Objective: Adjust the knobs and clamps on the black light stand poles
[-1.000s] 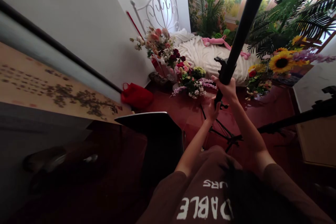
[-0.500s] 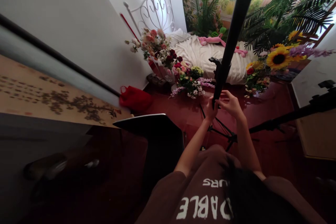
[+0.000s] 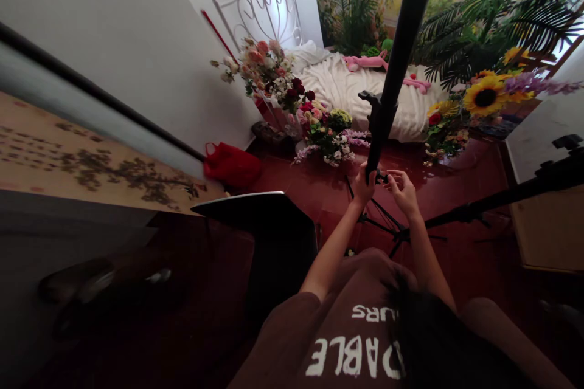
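My left hand (image 3: 364,187) is wrapped round the lower part of a black stand pole (image 3: 396,61), which rises at a slant past the top of the view. A small black knob (image 3: 381,178) juts from the pole's right side. At its outer end are the bent fingertips of my right hand (image 3: 403,193), which seem to pinch it. Higher up, a black clamp with a lever (image 3: 375,106) sits on the pole. Below my hands, thin black tripod legs (image 3: 383,225) spread over the floor; part of the pole's foot is hidden.
A black chair (image 3: 283,243) stands close on my left, near a red bag (image 3: 232,164). Another black stand (image 3: 497,197) slants in from the right. Ahead are flower bunches (image 3: 331,137), sunflowers (image 3: 484,96) and a white-draped bed (image 3: 331,82). The red floor (image 3: 292,179) looks glossy.
My right hand has drawn back a little from the pole and sits slightly lower, so the knob now shows. My left hand keeps its hold, and the view has shifted slightly.
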Demonstrator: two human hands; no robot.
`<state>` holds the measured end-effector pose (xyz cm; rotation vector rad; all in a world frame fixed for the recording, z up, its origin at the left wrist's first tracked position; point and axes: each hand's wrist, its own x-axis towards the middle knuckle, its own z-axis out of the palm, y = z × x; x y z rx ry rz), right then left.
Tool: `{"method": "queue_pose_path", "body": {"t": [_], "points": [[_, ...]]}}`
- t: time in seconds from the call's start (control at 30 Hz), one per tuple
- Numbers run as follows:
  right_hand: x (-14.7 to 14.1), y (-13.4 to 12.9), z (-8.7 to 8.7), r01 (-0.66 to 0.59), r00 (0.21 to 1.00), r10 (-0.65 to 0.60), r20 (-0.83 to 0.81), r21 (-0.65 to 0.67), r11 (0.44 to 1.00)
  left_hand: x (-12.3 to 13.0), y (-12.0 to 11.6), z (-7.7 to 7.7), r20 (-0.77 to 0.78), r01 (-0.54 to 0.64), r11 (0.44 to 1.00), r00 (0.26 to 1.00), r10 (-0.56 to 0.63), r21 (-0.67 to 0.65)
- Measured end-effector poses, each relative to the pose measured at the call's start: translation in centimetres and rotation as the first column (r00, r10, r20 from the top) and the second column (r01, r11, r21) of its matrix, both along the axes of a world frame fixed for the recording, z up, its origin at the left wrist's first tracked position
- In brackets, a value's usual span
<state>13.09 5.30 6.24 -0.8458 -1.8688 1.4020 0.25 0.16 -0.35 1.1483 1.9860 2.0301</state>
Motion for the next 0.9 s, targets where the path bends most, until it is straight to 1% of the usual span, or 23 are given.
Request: {"method": "queue_pose_path", "body": {"t": [0.1, 0.17, 0.23, 0.3, 0.33, 0.37, 0.4, 0.47, 0.53, 0.63, 0.7, 0.8, 0.9], "points": [[-0.9, 0.0, -0.4, 0.048, 0.998, -0.050, -0.029, -0.071, 0.996, 0.0, 0.0, 0.1, -0.002, -0.010, 1.000, 1.000, 0.010, 0.005], [-1.6, 0.1, -0.5, 0.082, 0.995, -0.091, -0.043, -0.183, 0.980, 0.0, 0.0, 0.2, -0.006, -0.013, 1.000, 1.000, 0.013, 0.017], [-2.1, 0.4, -0.5, 0.094, 0.992, -0.118, -0.046, -0.356, 0.930, 0.0, 0.0, 0.3, -0.007, -0.008, 1.000, 1.000, 0.008, 0.024], [-2.1, 0.5, -0.6, 0.053, 0.993, -0.099, -0.062, -0.516, 0.855, 0.0, 0.0, 0.2, -0.009, -0.004, 1.000, 1.000, 0.005, 0.026], [-1.9, 0.5, -0.6, 0.018, 0.993, -0.079, -0.083, -0.567, 0.824, -0.1, 0.0, 0.2, -0.010, -0.004, 1.000, 1.000, 0.004, 0.025], [-1.6, 0.5, -0.7, -0.013, 0.992, -0.062, -0.107, -0.592, 0.806, -0.1, 0.0, 0.1, -0.011, -0.004, 1.000, 1.000, 0.004, 0.022], [-1.2, 0.3, -0.7, -0.033, 0.990, -0.055, -0.129, -0.595, 0.803, -0.1, 0.0, 0.1, -0.012, -0.004, 1.000, 1.000, 0.004, 0.018], [-0.3, -0.2, -0.9, -0.043, 0.986, -0.053, -0.156, -0.553, 0.832, -0.1, 0.0, 0.0, -0.013, -0.004, 1.000, 1.000, 0.004, 0.012], [0.4, -0.7, -1.0, -0.037, 0.988, -0.039, -0.150, -0.471, 0.882, -0.1, 0.0, -0.1, -0.009, -0.012, 1.000, 1.000, 0.012, 0.011], [0.9, -1.2, -1.0, -0.042, 0.995, 0.012, -0.099, -0.309, 0.950, -0.1, 0.0, -0.2, -0.002, -0.022, 1.000, 1.000, 0.022, 0.011], [0.8, -1.3, -1.0, -0.048, 0.998, 0.039, -0.054, -0.184, 0.982, -0.1, 0.0, -0.2, -0.003, -0.017, 1.000, 1.000, 0.017, 0.016], [0.7, -1.2, -1.0, -0.036, 0.998, 0.036, 0.050, 0.009, 0.999, -0.1, 0.0, -0.1, -0.009, -0.011, 1.000, 1.000, 0.011, 0.026], [0.7, -1.0, -1.0, -0.020, 0.993, 0.007, 0.119, 0.108, 0.994, -0.1, -0.1, -0.1, -0.012, -0.011, 1.000, 1.000, 0.011, 0.015]]}}
